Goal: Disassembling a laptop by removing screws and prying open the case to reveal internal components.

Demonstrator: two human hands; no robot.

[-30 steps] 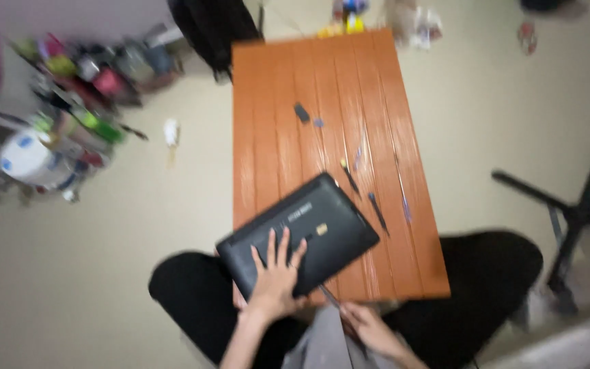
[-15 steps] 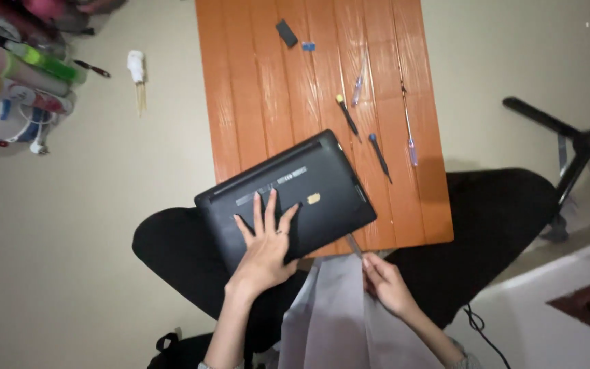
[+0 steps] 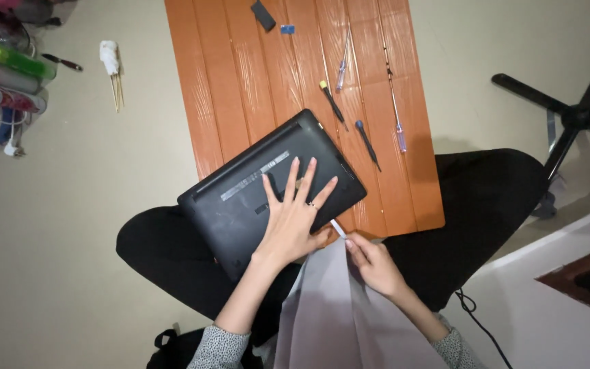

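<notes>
Table (image 3: 240,75) of orange slats, seen from above, carrying an upturned black laptop (image 3: 240,198) at its near edge, the laptop's near-left corner overhanging onto the person's lap. Left hand (image 3: 291,219) lies flat on the laptop's underside, fingers spread, pressing rather than gripping; nothing is closed in it. Right hand (image 3: 370,263) sits just off the laptop's near-right corner, fingers pinched on a thin pale tool (image 3: 338,229) whose tip meets that corner's edge. Judged step: steadying the base while the tool works at the seam of the bottom cover; the next move would call for the tip to be seated in the seam, with the left palm holding the case from sliding. Along the right half of the table, apart from the laptop, lie a long screwdriver with purple handle (image 3: 395,109), a black screwdriver with yellow cap (image 3: 333,102), a short dark screwdriver (image 3: 368,143) and, at the far edge, a small black part (image 3: 263,15).
</notes>
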